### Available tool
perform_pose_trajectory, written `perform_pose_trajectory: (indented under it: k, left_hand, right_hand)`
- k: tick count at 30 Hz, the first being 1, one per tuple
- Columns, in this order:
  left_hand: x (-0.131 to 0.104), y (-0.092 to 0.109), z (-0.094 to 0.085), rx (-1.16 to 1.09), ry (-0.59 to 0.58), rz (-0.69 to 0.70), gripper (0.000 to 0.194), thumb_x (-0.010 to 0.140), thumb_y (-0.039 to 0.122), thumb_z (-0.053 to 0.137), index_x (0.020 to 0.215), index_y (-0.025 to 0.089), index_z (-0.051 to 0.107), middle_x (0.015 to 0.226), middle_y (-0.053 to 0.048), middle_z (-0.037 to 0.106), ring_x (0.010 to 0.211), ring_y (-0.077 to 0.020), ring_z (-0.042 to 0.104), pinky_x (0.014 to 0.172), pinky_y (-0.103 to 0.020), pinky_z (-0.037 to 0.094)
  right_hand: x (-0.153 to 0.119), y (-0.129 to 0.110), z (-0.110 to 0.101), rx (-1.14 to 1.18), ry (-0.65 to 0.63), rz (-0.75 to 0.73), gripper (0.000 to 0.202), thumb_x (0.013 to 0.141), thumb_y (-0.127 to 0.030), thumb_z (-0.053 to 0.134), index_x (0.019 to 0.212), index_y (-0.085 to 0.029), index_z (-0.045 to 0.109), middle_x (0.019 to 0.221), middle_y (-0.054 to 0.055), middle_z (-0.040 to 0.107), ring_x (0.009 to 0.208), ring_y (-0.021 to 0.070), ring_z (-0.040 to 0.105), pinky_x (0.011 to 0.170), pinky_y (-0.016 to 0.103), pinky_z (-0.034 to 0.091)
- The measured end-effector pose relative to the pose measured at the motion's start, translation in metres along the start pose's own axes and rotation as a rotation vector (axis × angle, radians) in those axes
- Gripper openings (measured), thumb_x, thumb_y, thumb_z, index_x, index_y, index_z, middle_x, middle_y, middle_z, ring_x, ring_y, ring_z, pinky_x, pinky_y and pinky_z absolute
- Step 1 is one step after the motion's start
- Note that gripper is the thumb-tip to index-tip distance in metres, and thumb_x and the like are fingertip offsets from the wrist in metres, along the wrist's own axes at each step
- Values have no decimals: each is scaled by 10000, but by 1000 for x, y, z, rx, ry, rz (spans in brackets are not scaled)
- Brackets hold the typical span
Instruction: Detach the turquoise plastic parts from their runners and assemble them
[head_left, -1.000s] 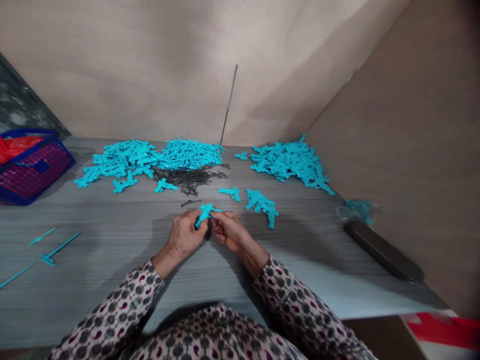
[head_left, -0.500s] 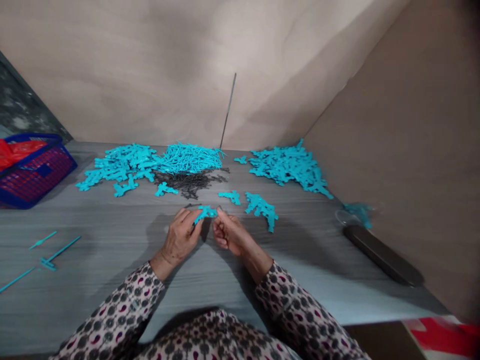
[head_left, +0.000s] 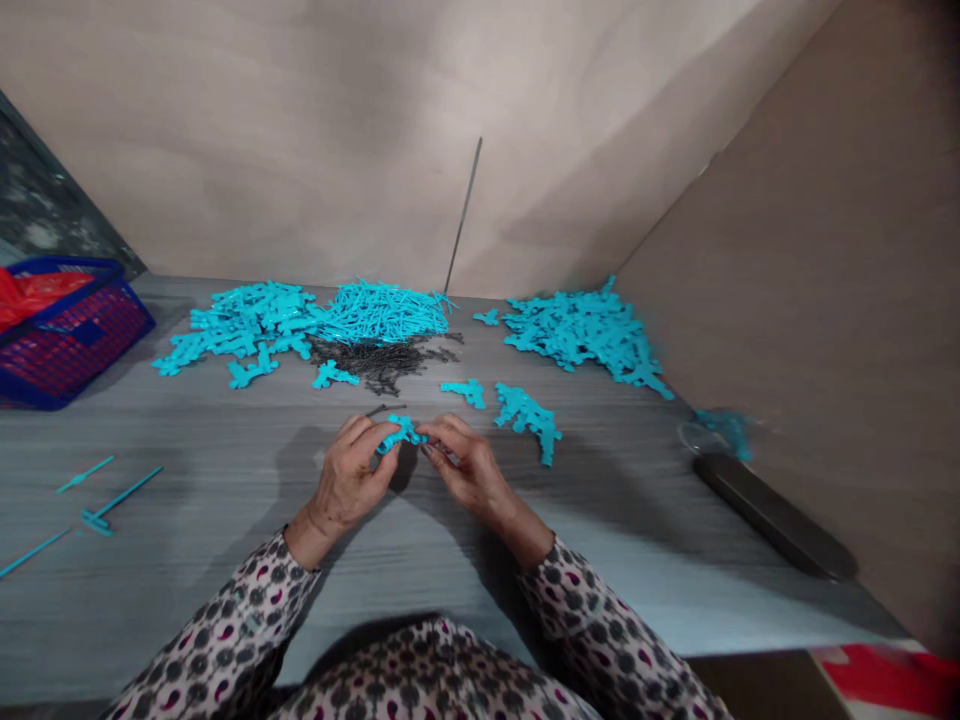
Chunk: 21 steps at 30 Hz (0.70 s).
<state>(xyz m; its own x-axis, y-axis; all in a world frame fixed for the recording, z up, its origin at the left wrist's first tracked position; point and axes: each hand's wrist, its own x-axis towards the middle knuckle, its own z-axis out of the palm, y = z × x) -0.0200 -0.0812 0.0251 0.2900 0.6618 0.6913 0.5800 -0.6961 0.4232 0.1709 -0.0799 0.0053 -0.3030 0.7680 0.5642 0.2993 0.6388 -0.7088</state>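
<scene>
My left hand [head_left: 349,470] grips a turquoise plastic piece [head_left: 401,433] with a knobbly outline, thumb and fingers closed on its left side. At the piece's right end, my right hand [head_left: 465,460] pinches with thumb and forefinger. A small dark spot shows at that pinch, too small to make out. Just beyond the hands lie a few thin dark pins [head_left: 386,408]. One loose turquoise piece [head_left: 466,392] and a short row of overlapping pieces [head_left: 529,418] rest past my right hand.
Along the back wall are heaps of turquoise pieces [head_left: 251,318], thin turquoise sticks [head_left: 386,312], dark pins [head_left: 375,360] and more pieces [head_left: 585,335]. A blue basket [head_left: 82,345] with red plastic stands left. Loose sticks [head_left: 127,495] lie nearer. A dark elongated object [head_left: 776,515] is at right.
My right hand has turned, its fingers now extended to pinch the piece's right end instead of curled under. The piece has tilted and shifted slightly left with my left hand.
</scene>
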Motion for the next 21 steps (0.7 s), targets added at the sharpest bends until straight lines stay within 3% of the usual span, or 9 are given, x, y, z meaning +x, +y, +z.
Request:
perform_pose_trajectory:
  k: [9, 12, 15, 18, 21]
  left_hand:
    - [0, -4, 8, -332, -42, -226, 180, 844, 154, 581, 973, 177, 706, 808, -32, 668, 660, -103, 581, 587, -197, 457]
    - [-1, -1, 14, -511, 25, -489, 280, 778, 197, 648, 1055, 175, 673, 815, -25, 680, 683, -113, 620, 621, -207, 499]
    - [-3, 3, 21, -726, 112, -826, 449, 662, 277, 749, 1075, 162, 616, 758, 3, 662, 604, -120, 625, 543, -220, 523]
    - [-6, 6, 24, -868, 48, -1084, 438, 559, 360, 821, 872, 140, 607, 615, 31, 615, 488, -118, 590, 452, -234, 520]
    - [-8, 8, 23, -962, -44, -1214, 434, 519, 384, 856, 768, 118, 620, 561, 8, 629, 480, -123, 606, 466, -238, 536]
  right_hand:
    - [1, 7, 10, -55, -15, -54, 174, 909, -124, 515, 1003, -205, 637, 804, 41, 590, 739, 166, 575, 651, 265, 483]
    - [1, 7, 14, -29, 10, -29, 144, 899, -121, 526, 939, -198, 641, 774, 33, 595, 704, 161, 568, 634, 259, 470]
    - [-1, 10, 19, 0, 32, 44, 108, 884, -140, 559, 855, -192, 649, 721, 19, 590, 661, 154, 558, 609, 251, 448]
    - [-4, 16, 24, 21, 39, 121, 104, 872, -174, 589, 800, -188, 662, 676, 12, 594, 630, 153, 555, 596, 252, 433]
    - [-7, 19, 28, 54, 40, 177, 110, 869, -205, 602, 793, -188, 680, 674, 14, 615, 638, 156, 571, 615, 258, 443]
